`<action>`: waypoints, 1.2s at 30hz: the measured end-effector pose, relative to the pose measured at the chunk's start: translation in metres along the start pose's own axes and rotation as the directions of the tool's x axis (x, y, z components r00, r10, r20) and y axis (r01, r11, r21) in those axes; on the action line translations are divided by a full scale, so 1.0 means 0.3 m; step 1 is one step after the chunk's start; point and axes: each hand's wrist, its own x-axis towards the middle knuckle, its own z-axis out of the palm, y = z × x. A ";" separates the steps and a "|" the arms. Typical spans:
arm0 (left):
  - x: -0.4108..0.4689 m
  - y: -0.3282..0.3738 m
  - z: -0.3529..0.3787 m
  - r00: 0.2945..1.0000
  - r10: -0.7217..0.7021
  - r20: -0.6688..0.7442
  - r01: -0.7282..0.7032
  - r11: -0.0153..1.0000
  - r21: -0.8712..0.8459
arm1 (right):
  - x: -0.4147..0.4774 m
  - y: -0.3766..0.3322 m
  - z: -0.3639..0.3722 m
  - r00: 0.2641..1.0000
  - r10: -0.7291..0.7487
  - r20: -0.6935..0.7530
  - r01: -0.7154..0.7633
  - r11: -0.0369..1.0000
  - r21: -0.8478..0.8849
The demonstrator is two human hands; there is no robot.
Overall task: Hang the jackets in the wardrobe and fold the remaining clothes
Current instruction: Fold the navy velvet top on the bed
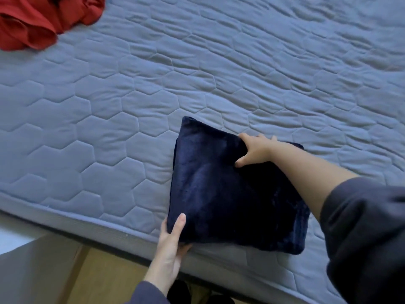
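Left hand (171, 244): pinches the near-left corner of the folded navy garment (219, 194), thumb on top, fingers tucked beneath at the bed's near edge. Garment: a compact, squared bundle lying flat on the bed (109, 106), close to that edge. Right hand (255, 150): grasps the garment's far edge, thumb spread across the top face.

Assessment: the fabric looks plush, thick and soft; likely light, limp and prone to sagging or unfolding if lifted by one corner. Hold is best taken at opposite edges or from beneath, supporting all layers.

Far left: a red garment (32, 23), crumpled and unfolded, well apart.
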 end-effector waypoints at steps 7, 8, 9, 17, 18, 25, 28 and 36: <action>0.028 0.123 -0.034 0.955 0.204 0.217 -0.269 0.904 0.331 | 0.004 -0.022 -0.068 0.982 -0.070 0.176 0.021 0.963 0.268; 0.013 0.159 -0.038 0.938 0.221 0.267 -0.313 0.872 0.377 | -0.021 -0.025 -0.086 0.983 -0.075 0.168 0.021 0.952 0.305; -0.009 0.203 -0.039 0.920 0.248 0.305 -0.362 0.836 0.412 | -0.053 -0.031 -0.106 0.985 -0.083 0.150 0.029 0.943 0.332; -0.473 0.743 -0.004 0.580 0.593 0.558 -0.785 0.222 0.579 | -0.396 -0.206 -0.474 0.949 -0.275 -0.153 0.314 0.832 0.457; -0.536 0.791 -0.005 0.501 0.622 0.602 -0.801 0.070 0.594 | -0.436 -0.228 -0.520 0.940 -0.295 -0.173 0.341 0.830 0.442; -0.602 0.685 -0.039 0.005 0.470 0.883 -0.502 -0.763 0.408 | -0.440 -0.205 -0.462 0.764 -0.478 -0.433 0.555 0.829 0.064; -0.398 0.381 -0.072 -0.042 0.430 0.902 -0.459 -0.810 0.365 | -0.319 -0.046 -0.202 0.826 -0.442 -0.349 0.406 0.897 -0.175; -0.076 -0.104 -0.129 0.222 0.324 0.920 -0.475 -0.787 0.392 | -0.305 0.098 0.403 0.951 0.109 -0.290 0.164 0.619 0.768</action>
